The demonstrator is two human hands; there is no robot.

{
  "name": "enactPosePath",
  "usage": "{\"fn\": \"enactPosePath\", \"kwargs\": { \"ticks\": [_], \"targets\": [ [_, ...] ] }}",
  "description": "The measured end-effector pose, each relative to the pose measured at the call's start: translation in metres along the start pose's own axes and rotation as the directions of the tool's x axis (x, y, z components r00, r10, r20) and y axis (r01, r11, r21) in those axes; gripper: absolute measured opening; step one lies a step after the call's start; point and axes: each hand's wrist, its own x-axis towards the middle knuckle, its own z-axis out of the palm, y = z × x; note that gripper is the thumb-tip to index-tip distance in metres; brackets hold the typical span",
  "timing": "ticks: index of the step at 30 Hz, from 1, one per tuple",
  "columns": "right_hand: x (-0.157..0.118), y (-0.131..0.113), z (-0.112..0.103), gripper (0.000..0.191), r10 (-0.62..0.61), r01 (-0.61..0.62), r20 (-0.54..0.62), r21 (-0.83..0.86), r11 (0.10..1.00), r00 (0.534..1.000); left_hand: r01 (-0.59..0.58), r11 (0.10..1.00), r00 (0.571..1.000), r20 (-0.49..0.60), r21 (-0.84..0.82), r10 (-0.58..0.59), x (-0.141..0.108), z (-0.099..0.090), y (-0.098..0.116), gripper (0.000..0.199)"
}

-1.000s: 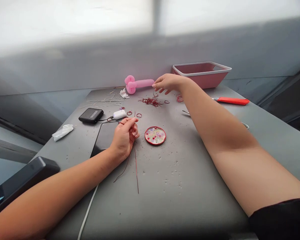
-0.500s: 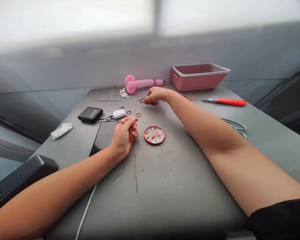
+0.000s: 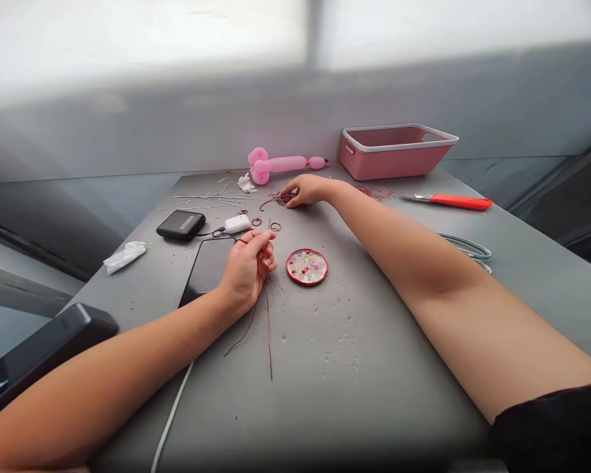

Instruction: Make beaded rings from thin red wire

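Note:
My left hand (image 3: 250, 266) rests over the near right part of a dark phone (image 3: 209, 263), its fingers pinched on dark red thread. Two tails of the thread (image 3: 269, 335) hang down from it onto the table. Stretched forward, my right hand (image 3: 305, 189) touches a loose pile of dark red thread pieces (image 3: 278, 198), thumb and fingers apart. Between my arms lies a round red-rimmed dish (image 3: 306, 267) of small coloured beads. Small red thread rings (image 3: 275, 226) lie just beyond my left hand.
A pink balloon figure (image 3: 283, 163) and pink basket (image 3: 396, 154) stand at the back. On the right are a red-handled cutter (image 3: 460, 201) and a coiled cable (image 3: 467, 246). Left: black power bank (image 3: 180, 225), white plug (image 3: 237, 224), tissue (image 3: 125, 257), thin silvery sticks (image 3: 209, 199).
My right fingers have shifted on the thread pile and spread apart. A curled strand now sticks out at the pile's left. My left hand keeps its pinch; the view has shifted slightly.

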Motion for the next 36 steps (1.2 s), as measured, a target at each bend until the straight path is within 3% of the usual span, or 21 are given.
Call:
{"fn": "enactPosePath", "kwargs": {
  "ticks": [3, 9, 15, 22, 28, 33, 36],
  "targets": [
    [0.007, -0.006, 0.002, 0.032, -0.026, 0.027, 0.035, -0.022, 0.999, 0.999, -0.001, 1.0, 1.0, -0.006, -0.001, 0.001, 0.0, 0.0, 0.0, 0.009],
    [0.008, -0.001, 0.006, 0.025, 0.052, -0.053, -0.059, -0.012, 0.999, 0.997, -0.002, 1.0, 1.0, -0.009, 0.001, 0.002, 0.0, 0.0, 0.0, 0.01],
    [0.001, 0.009, -0.005, 0.032, 0.16, -0.13, -0.187, 0.164, 0.978, 0.969, 0.001, 1.0, 1.0, -0.004, 0.001, -0.001, -0.001, -0.001, 0.0, 0.012],
    [0.0, 0.004, -0.015, 0.038, 0.136, -0.057, -0.301, 0.257, 0.965, 0.944, 0.008, 1.0, 1.0, -0.008, -0.003, -0.008, 0.001, -0.001, 0.0, 0.011],
    [0.002, -0.005, -0.005, 0.03, 0.042, 0.001, -0.274, 0.155, 0.988, 0.961, 0.006, 1.0, 1.0, -0.012, -0.007, -0.006, 0.0, -0.001, 0.0, 0.012],
    [0.004, -0.028, 0.021, 0.029, -0.176, 0.181, -0.105, 0.043, 0.983, 0.979, 0.005, 1.0, 1.0, -0.012, -0.006, -0.005, 0.0, -0.001, -0.001, 0.013],
    [0.004, -0.034, 0.027, 0.025, -0.211, 0.21, -0.034, -0.023, 0.977, 0.977, 0.007, 1.0, 1.0, -0.011, -0.007, -0.007, 0.0, -0.001, -0.001, 0.013]
  ]
}}
